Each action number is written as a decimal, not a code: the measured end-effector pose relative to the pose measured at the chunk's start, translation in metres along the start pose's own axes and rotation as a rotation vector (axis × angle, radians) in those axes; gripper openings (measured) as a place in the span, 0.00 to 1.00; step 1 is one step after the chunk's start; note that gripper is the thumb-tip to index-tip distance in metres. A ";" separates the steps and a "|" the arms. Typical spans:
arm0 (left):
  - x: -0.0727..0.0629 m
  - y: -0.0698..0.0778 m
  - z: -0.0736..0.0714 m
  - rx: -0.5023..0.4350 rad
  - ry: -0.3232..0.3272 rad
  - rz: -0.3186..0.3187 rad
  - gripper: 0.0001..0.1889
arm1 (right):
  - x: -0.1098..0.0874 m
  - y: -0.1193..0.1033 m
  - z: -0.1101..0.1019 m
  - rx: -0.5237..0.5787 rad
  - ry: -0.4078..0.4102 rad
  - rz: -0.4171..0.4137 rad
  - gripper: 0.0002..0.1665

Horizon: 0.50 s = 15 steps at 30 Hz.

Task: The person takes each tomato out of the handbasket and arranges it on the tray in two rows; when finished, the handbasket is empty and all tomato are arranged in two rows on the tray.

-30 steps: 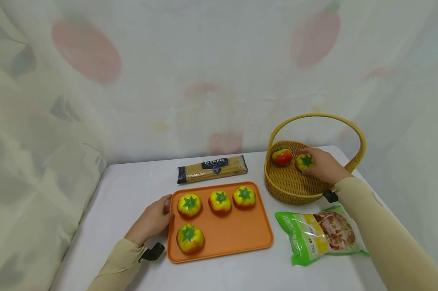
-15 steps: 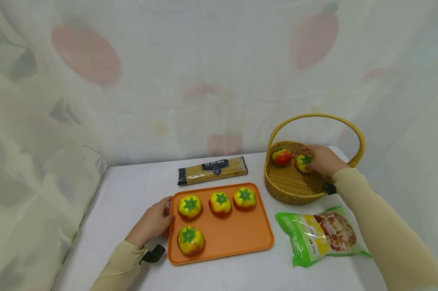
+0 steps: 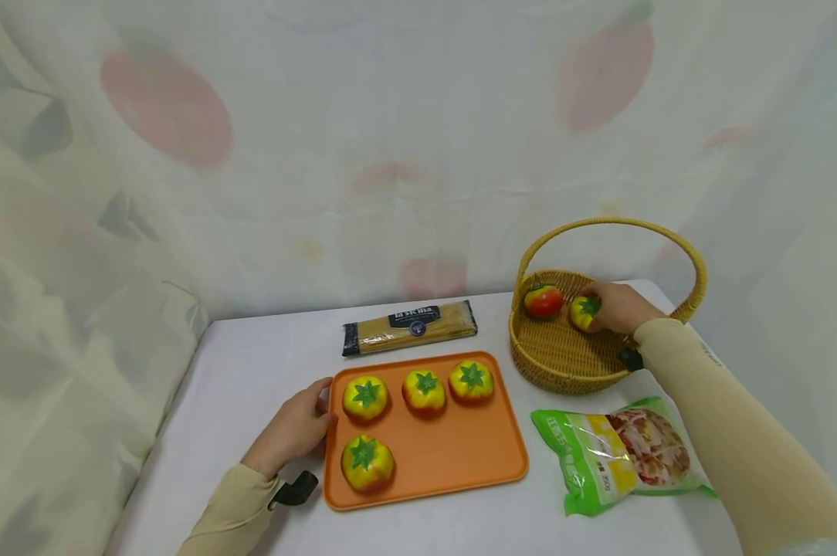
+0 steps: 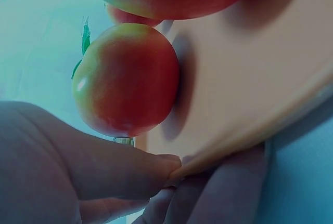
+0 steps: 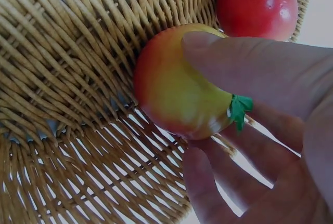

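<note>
My right hand is inside the wicker basket, holding a yellow-red tomato with a green leafy top. In the right wrist view the thumb lies across its side and the fingers reach round behind. A redder tomato sits beside it against the basket wall. On the left, my left hand pinches the edge of an orange tray; the left wrist view has the thumb above the rim and fingers beneath. Several similar tomatoes stand on the tray, one of them close to the thumb.
A pack of spaghetti lies behind the tray. In front of the basket is a green and clear food bag, partly under the right forearm. The basket's tall handle arches over the right hand. Printed curtains enclose the white table.
The right hand has shifted slightly over the tomato in the basket, covering more of its leafy top. The left hand keeps its hold on the tray, and the tray tomatoes stay put.
</note>
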<state>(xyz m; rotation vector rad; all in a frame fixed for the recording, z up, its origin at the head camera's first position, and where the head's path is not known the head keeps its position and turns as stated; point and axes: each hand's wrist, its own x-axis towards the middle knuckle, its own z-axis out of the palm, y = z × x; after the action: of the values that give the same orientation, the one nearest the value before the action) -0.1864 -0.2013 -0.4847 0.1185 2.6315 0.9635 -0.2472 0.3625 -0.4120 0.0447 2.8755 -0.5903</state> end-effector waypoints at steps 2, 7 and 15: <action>-0.001 0.000 0.000 -0.013 -0.002 -0.003 0.36 | 0.000 0.000 0.000 -0.009 0.002 -0.013 0.42; -0.002 0.001 0.001 -0.022 -0.003 -0.006 0.36 | -0.002 -0.003 -0.001 -0.031 0.007 -0.047 0.42; -0.001 0.003 0.000 -0.024 -0.011 -0.016 0.36 | -0.027 -0.014 -0.006 -0.025 0.063 -0.108 0.41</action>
<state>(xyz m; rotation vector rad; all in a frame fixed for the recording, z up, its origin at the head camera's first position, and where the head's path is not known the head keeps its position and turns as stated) -0.1854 -0.1995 -0.4824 0.0966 2.6062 0.9864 -0.2235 0.3523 -0.3952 -0.0980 2.9606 -0.5824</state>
